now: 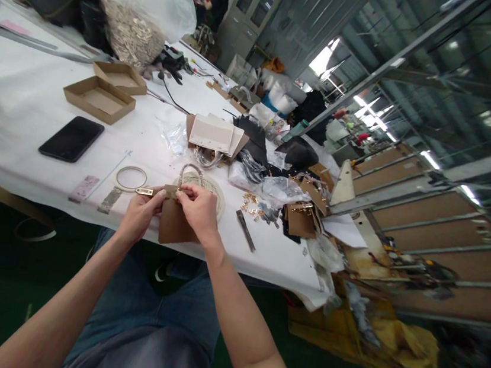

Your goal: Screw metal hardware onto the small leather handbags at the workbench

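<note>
Between my two hands is a brown flat panel (173, 223) with a looped, wrapped handle (192, 168) at its top edge, perhaps a bag piece. My left hand (140, 214) pinches its upper left side, where a small tag with a metal plate (144, 191) sticks out. My right hand (200, 209) is closed at the top edge, near the foot of the handle; small parts under those fingers are hidden. Beneath lies a pale round disc (216, 195). A roll of tape (131, 178) is on the table to the left, and a dark flat tool (246, 230) to the right.
Small gold-coloured fittings (252, 205) lie scattered right of my hands. Stacked pale panels (213, 133) and plastic wrapping (278, 189) are behind. Leftward are a black phone (72, 139), cardboard trays (99, 98) and a bulging plastic bag (135, 21). A person (218, 1) is far back.
</note>
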`<state>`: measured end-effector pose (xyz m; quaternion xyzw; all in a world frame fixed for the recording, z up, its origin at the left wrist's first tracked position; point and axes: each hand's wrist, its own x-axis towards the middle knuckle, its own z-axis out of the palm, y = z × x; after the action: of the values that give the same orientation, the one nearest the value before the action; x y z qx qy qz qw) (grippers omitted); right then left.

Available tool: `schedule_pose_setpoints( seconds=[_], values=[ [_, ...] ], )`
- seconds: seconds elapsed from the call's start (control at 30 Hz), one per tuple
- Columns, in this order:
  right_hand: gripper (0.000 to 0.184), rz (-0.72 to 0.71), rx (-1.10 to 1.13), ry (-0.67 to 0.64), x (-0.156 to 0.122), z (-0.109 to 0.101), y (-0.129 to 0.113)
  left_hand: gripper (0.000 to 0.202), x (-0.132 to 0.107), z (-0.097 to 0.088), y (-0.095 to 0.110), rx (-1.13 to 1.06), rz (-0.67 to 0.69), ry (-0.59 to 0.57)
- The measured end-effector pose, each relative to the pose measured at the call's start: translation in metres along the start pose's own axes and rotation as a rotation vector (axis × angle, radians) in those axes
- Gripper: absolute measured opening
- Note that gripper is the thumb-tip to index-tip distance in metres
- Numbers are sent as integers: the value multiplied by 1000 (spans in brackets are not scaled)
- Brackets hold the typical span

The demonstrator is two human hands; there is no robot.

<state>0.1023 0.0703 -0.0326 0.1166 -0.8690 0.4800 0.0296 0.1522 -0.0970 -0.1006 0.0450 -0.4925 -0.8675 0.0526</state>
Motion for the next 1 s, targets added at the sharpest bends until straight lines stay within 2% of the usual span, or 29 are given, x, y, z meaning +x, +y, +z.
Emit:
schedule_pose_setpoints(
  seconds=[0.13,0.3,0.5,0.63,0.77,1.0],
  values=[
    [14,-41,-32,-26,0,0,-2,59,-3,2,0,39,47,13],
    [12,-71,-112,-33,-2,0,-8,61,-5,1,-3,117,82,60],
    [12,-103,-174,-44,-4,2,-10,45,-11,2,-12,518,273,250],
    [11,-88,-188,-64,-3,0,-6,37,-12,9,-23,567,348,346],
    [11,-81,-165,-96,-1,-3,-7,35,-11,13,-28,523,349,340],
    [11,-69,-195,-144,0,-5,-9,38,-12,13,-31,646,415,312]
  ],
)
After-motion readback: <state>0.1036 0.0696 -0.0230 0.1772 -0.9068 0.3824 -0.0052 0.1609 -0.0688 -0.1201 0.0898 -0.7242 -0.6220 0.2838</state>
